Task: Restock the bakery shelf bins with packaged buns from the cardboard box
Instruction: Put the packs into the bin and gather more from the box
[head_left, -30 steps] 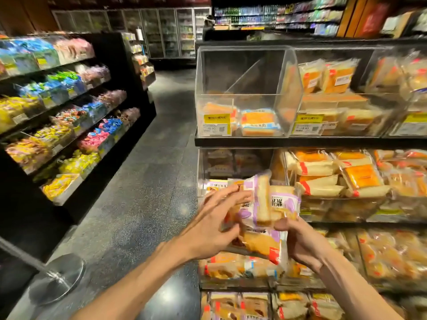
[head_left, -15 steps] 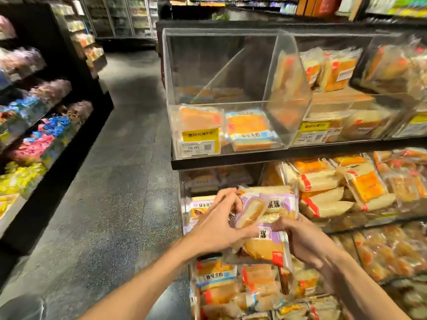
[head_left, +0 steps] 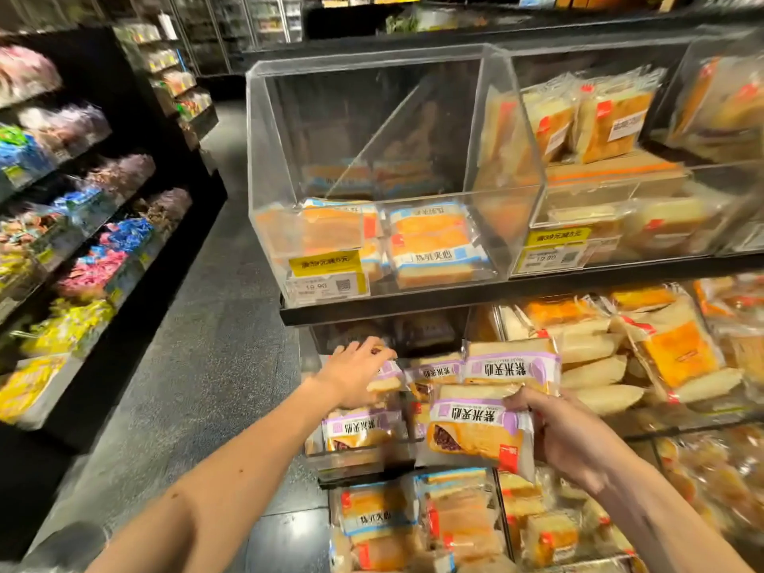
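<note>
right fingers [head_left: 521, 404] grip purple bun pack [head_left: 475, 438], long axis crosswise | left fingers [head_left: 378, 354] curl round second pack [head_left: 386, 383]

The bun pack [head_left: 475, 436] nearest you wears glossy, crinkled clear plastic film with a purple printed band. Above it, the bin [head_left: 372, 138] is smooth transparent acrylic with paper price labels [head_left: 326, 283]. The shelf edge [head_left: 413, 310] looks matt black and the floor [head_left: 206, 324] is dark, speckled and faintly polished.

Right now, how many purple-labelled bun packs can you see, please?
5 packs: one at the left hand, one in the right hand, two side by side above it, one low in the bin. More may be hidden.
</note>
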### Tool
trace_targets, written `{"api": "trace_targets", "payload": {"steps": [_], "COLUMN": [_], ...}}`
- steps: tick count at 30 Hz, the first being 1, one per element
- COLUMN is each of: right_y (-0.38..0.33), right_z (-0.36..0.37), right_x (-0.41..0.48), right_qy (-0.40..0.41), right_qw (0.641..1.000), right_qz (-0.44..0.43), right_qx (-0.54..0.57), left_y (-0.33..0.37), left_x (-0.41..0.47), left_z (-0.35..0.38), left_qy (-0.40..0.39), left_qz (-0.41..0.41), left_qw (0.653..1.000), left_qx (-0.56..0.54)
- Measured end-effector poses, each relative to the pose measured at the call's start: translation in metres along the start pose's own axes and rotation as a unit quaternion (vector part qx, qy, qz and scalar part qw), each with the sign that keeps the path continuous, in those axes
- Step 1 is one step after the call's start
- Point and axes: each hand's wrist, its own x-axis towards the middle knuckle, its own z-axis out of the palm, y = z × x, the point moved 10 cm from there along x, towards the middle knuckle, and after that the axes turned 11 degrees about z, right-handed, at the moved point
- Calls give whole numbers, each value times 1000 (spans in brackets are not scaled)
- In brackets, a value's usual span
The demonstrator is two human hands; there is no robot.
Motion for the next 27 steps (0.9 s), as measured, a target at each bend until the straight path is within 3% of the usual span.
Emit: {"api": "trace_targets", "payload": {"steps": [9, 13, 21, 23, 27], "right_y": [-1, 1, 2, 4, 4], "right_z": [5, 6, 10, 10, 9], "right_x": [4, 5, 8, 11, 15], "right_qy": [-12, 4, 4, 12, 20], "right_qw": [1000, 1000, 1000, 1000, 999], "right_qz": [-9, -6, -5, -2, 0], "right_qx": [17, 15, 11, 18, 26], "left_y": [-10, -13, -24, -16, 21], "left_x": [33, 36, 24, 24, 2], "left_z": [32, 47, 67, 51, -30], "left_qy": [-57, -97, -178, -124, 136], "left_qz": [52, 36, -28, -27, 33], "left_qw": [990, 978, 984, 988, 948], "left_qx": [117, 182, 3, -90, -286]}}
